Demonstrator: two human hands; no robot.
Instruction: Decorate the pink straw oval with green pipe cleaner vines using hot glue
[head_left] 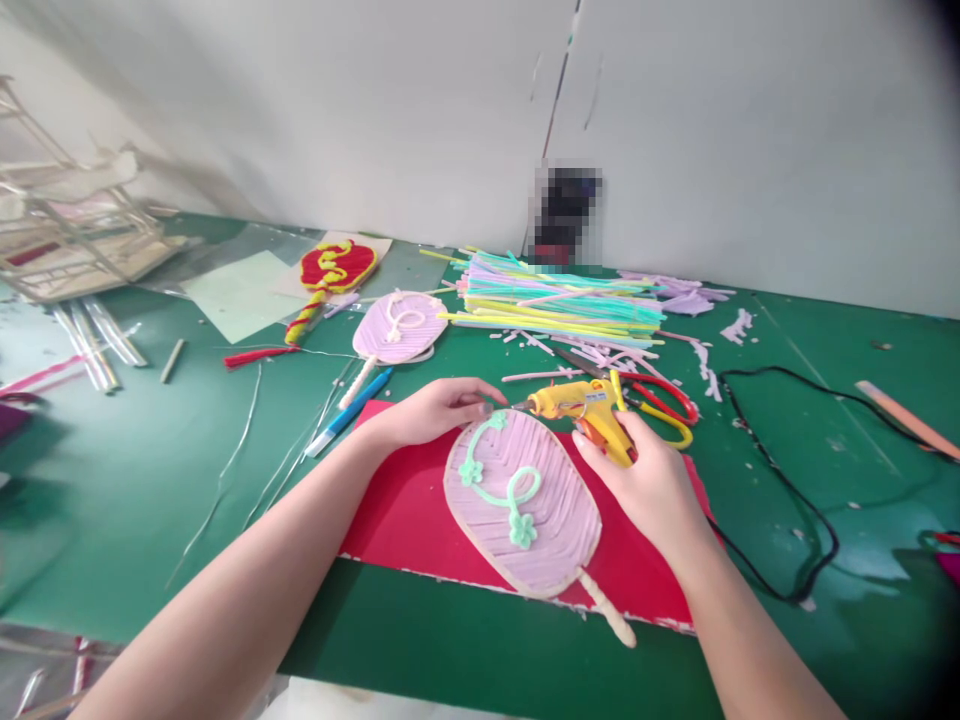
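My right hand (649,480) is closed around the handle of a yellow hot glue gun (574,400), its nozzle pointing left. My left hand (450,408) is at the upper edge of a lilac round fan (555,455), fingers pressed together close to the nozzle tip. Whatever those fingers pinch, if anything, is too small to tell. Mint green pipe-cleaner flowers (523,530) and a curling stem decorate the fan's face. Its pale handle (611,612) points toward me, past the edge of a red board (405,500) beneath it.
Behind lies a bundle of coloured pipe cleaners (559,300), with red-and-yellow scissors (667,405) closer. Another lilac fan (397,325), a red-and-yellow fan (337,268) and a blue pen (349,412) lie left. A black cord (814,520) loops across the green table (862,400) at right.
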